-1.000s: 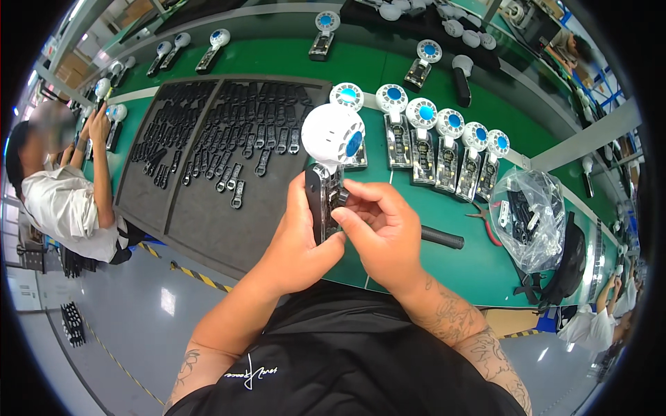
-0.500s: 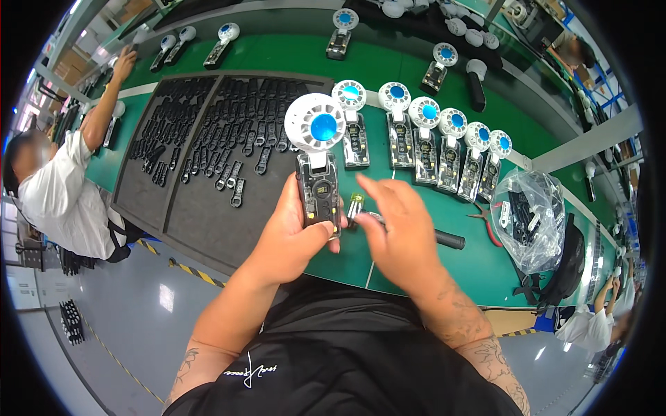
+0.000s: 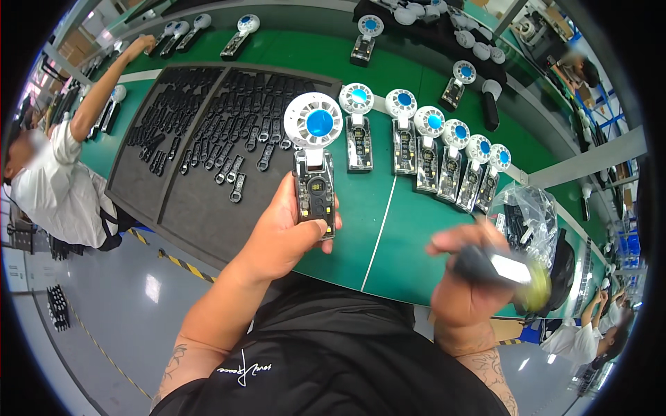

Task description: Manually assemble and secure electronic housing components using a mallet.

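Note:
My left hand [image 3: 288,225] is wrapped round the clear handle of a handheld fan [image 3: 317,187], thumb near its lower end. The fan stands upright, its white round head with a blue centre at the top. To the right, above the table's near edge, my right hand [image 3: 472,291] grips a dark tool [image 3: 485,267] with a white patch and a yellow-green end. Motion smears this tool, and its exact kind cannot be made out. Beyond my hands, several similar fans, including a nearby fan [image 3: 359,139], lie in a row on the green table [image 3: 374,239].
A dark tray [image 3: 208,222] at left holds many black handle parts. A clear plastic bag [image 3: 531,215] with black parts lies at right, by a grey post [image 3: 576,152]. More fans lie along the green far strip. A co-worker [image 3: 62,184] reaches across at far left.
My right hand has taken up the tool with the yellow-green end from the table and moved right. My left hand keeps the fan almost in place. The co-worker's arm reaches further out.

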`<state>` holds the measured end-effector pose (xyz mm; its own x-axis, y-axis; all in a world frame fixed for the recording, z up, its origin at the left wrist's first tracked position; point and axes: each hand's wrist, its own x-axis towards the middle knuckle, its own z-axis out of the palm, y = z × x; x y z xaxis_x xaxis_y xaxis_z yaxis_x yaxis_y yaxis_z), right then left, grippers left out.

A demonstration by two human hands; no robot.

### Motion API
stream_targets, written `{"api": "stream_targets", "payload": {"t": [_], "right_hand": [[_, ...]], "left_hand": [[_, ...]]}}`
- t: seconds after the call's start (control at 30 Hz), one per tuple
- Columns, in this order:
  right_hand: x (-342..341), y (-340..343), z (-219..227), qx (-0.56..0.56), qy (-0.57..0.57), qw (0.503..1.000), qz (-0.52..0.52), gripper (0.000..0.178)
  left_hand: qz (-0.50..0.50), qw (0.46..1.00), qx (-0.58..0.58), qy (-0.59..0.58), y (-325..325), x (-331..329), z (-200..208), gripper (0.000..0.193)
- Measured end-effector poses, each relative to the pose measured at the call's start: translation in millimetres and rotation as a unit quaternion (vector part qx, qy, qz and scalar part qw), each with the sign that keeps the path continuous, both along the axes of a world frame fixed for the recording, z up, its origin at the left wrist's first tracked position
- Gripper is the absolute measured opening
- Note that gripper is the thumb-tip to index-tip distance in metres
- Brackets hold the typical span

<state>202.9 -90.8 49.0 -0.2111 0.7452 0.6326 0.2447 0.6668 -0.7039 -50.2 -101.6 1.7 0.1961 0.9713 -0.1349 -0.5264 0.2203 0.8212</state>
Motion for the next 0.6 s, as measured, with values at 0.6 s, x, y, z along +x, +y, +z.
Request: {"api": "stream_targets", "payload": {"t": [0.6], "right_hand": [[4.4,-4.6,-24.1,-0.134,0.020,0.983,0.125,0.034]], "left_hand": [[0.035,0.999,0.003,0.028,-10.7,12.5,-6.7,0.065]]}}
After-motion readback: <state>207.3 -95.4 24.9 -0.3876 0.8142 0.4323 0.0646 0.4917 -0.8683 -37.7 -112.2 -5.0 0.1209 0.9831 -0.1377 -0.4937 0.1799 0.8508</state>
